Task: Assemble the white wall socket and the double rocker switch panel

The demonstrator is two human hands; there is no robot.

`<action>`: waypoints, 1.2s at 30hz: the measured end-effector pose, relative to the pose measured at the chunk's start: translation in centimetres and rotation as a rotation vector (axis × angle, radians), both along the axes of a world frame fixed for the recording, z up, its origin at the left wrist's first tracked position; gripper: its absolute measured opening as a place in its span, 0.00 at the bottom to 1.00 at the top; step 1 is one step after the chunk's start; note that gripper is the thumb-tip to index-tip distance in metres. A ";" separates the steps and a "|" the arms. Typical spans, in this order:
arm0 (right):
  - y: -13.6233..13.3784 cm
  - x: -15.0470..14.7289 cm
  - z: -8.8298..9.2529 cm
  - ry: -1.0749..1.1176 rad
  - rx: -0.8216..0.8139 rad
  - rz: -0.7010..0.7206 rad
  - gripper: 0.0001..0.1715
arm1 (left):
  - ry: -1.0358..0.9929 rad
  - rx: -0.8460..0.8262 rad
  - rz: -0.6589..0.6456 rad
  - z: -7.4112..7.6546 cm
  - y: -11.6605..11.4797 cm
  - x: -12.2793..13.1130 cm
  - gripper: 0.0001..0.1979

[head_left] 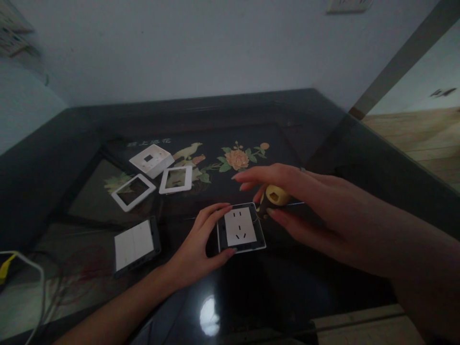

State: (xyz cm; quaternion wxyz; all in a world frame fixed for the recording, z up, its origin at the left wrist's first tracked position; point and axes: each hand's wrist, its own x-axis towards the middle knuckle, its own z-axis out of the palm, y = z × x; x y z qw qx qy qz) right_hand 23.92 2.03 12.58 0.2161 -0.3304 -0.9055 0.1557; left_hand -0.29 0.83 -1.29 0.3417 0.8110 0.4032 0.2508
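White-faced square socket with dark surround (239,227) is lying on the glossy black worktop (287,280), left hand (196,245) gripping its edges, right hand (316,206) pinching a yellow-and-black tool handle (279,195) toward its two o'clock; work's looking partway, two white square frames (189,178) lying loose at ten.
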 end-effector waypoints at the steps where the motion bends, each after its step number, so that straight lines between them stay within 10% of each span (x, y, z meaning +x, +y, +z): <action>1: 0.0 0.0 0.0 0.011 -0.005 0.014 0.27 | 0.002 0.007 0.002 0.0 0.0 0.0 0.36; 8: 0.2 -1.3 -1.4 -0.009 0.372 -0.088 0.11 | 0.018 0.044 0.006 -0.4 0.0 -0.1 0.35; 12: 0.3 -1.5 -1.7 -0.035 0.562 -0.175 0.21 | 0.000 0.045 -0.006 -0.3 0.1 -0.1 0.35; 22: -0.2 -0.2 0.0 0.038 0.096 -0.068 0.26 | 0.012 0.019 -0.004 -0.2 0.1 -0.1 0.36; 28: 0.0 -1.2 -1.2 0.088 0.336 -0.154 0.11 | 0.009 0.046 0.001 -0.4 -0.1 -0.3 0.36; 32: 0.2 -1.7 -1.9 0.040 0.611 -0.196 0.19 | 0.013 0.067 0.009 -0.3 -0.1 -0.3 0.36; 36: 0.0 -1.5 -1.3 0.002 0.451 -0.173 0.17 | 0.017 0.049 0.002 -0.2 0.0 -0.2 0.36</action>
